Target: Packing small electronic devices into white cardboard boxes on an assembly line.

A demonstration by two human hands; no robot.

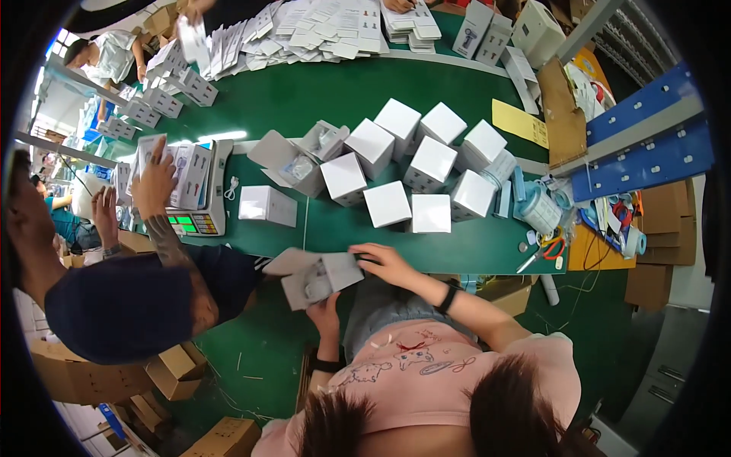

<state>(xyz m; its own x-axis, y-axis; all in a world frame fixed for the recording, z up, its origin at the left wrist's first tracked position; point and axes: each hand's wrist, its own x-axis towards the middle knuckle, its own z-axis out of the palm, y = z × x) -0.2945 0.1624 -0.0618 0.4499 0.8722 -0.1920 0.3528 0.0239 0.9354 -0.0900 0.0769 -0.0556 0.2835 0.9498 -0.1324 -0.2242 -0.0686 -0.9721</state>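
A small white cardboard box [344,274] is held tilted at the table's near edge, its top flaps open. Inside lies a pale item [317,289], too blurred to name. My left hand [326,311] grips the box from below, fingers partly hidden under it. My right hand [387,264] is closed at the box's right end, thumb and fingers at its edge. Beyond, two open boxes [293,169] with clear-wrapped contents stand on the green table [335,228]. Several closed white boxes [371,146] are grouped to their right, and another closed box [266,206] lies to the left.
At left, a co-worker [122,293] reaches over cartons on a scale [217,186]. Scissors [544,251] and tape rolls [539,209] lie at the table's right end. A white cable [232,188] is beside the scale. Flat white cartons [304,34] pile at the back.
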